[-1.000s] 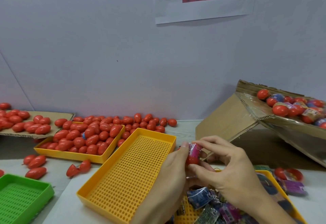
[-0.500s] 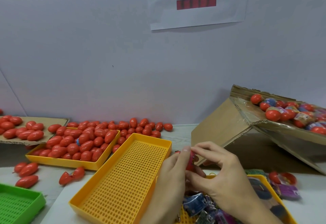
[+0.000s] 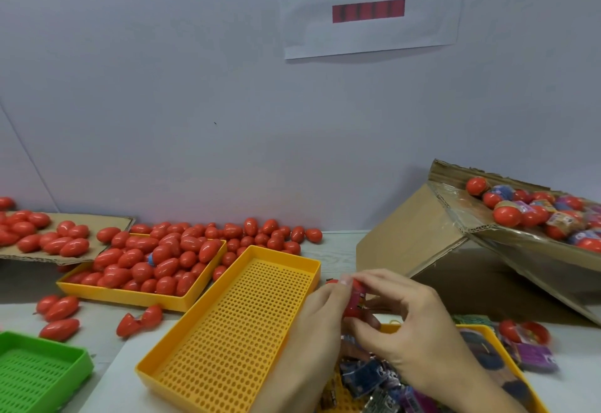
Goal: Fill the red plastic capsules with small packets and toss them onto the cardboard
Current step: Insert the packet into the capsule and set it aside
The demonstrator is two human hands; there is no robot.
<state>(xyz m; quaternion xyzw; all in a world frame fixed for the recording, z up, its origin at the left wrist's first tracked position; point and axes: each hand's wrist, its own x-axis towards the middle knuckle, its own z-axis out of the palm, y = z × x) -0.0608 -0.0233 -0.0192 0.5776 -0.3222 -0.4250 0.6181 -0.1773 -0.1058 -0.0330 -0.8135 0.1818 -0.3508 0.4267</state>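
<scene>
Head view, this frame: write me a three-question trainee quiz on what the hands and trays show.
1. True or false: the yellow perforated tray in the middle holds capsules.
2. What do the left hand and right hand grip together?
A. a green tray
B. a red capsule with a packet in it
C. a cardboard flap
3. Fill in: the loose packets lie in a ___ tray under the right hand.

Key:
1. False; it is empty, and the capsules sit in the yellow tray behind it.
2. B
3. yellow
</scene>
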